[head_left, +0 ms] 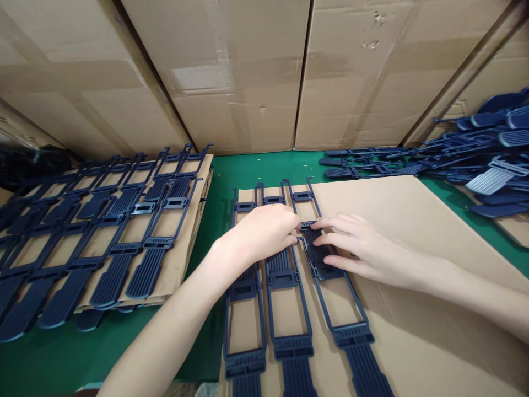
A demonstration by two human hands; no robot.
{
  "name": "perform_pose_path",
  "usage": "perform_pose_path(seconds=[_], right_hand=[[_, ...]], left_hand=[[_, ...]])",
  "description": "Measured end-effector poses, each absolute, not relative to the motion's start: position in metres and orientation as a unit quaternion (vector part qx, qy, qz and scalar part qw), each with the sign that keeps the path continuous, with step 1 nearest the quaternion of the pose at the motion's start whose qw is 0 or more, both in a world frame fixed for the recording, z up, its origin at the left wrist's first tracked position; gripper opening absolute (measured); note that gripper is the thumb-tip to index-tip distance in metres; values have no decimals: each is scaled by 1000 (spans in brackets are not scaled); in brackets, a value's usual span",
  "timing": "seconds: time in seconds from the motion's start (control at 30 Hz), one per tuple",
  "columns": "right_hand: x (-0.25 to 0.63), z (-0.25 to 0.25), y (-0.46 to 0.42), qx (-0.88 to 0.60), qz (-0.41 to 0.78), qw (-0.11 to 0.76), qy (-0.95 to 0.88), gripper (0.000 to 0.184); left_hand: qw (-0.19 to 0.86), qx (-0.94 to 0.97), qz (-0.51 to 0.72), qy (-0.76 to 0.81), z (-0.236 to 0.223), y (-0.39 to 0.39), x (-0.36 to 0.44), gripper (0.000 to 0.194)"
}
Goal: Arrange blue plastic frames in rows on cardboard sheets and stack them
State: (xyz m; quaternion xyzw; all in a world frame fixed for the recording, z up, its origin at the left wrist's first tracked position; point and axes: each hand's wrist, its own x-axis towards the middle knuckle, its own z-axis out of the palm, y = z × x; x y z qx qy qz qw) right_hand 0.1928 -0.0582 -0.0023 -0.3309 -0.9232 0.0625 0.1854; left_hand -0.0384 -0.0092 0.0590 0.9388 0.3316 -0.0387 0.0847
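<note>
Three columns of dark blue plastic frames with ribbed paddle ends lie on a cardboard sheet (413,320) before me. My left hand (266,231) reaches over the left and middle columns, its fingers curled together at the upper end of the right column's lower frame (341,303). What exactly sits between those fingertips is partly hidden. With fingers spread, my right hand (357,245) rests its fingertips on the dark ribbed paddle (316,248) where that column's upper and lower pieces overlap. The middle column's frame (289,309) and the left column's frame (246,325) lie alongside.
A cardboard stack (182,270) at left carries rows of similar frames. More blue pieces are heaped in a pile (475,143) at the right, some reaching the sheet's far edge. Large cardboard boxes (248,66) wall off the back of the green tabletop (235,165).
</note>
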Motion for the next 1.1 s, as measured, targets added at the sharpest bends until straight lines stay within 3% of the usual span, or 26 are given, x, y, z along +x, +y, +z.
perform_pose_path(seconds=[0.1, 0.23, 0.57, 1.1], right_hand=[[191, 3, -64, -316, 83, 188, -926, 28], [187, 6, -70, -290, 89, 174, -937, 31], [179, -4, -78, -310, 69, 168, -933, 30], [172, -12, -87, -341, 83, 184, -918, 33]], left_hand=[[86, 934, -28, 345, 65, -6, -49, 23], [107, 923, -45, 368, 69, -2, -62, 55], [140, 888, -168, 403, 63, -5, -56, 106], [119, 895, -177, 393, 64, -6, -54, 97]])
